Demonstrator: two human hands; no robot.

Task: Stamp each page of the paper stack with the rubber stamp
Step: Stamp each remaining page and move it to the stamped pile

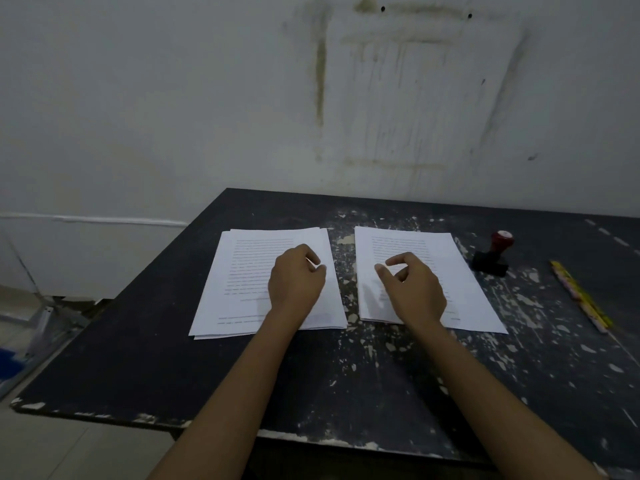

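Observation:
Two stacks of printed white pages lie side by side on a dark table [138,358]. My left hand [296,278] hovers over or rests on the left stack [242,271], fingers loosely curled and holding nothing. Over the right stack [450,265] is my right hand [414,289], thumb and forefinger bent toward each other with a gap between them and nothing in them. The rubber stamp [493,254], with a red knob and black base, stands on the table to the right of the right stack, untouched.
A yellow patterned ruler or pencil [581,296] lies diagonally at the far right of the table. The tabletop is scuffed with chipped paint. A stained white wall [207,98] rises just behind it. Floor and a clear object show at the left.

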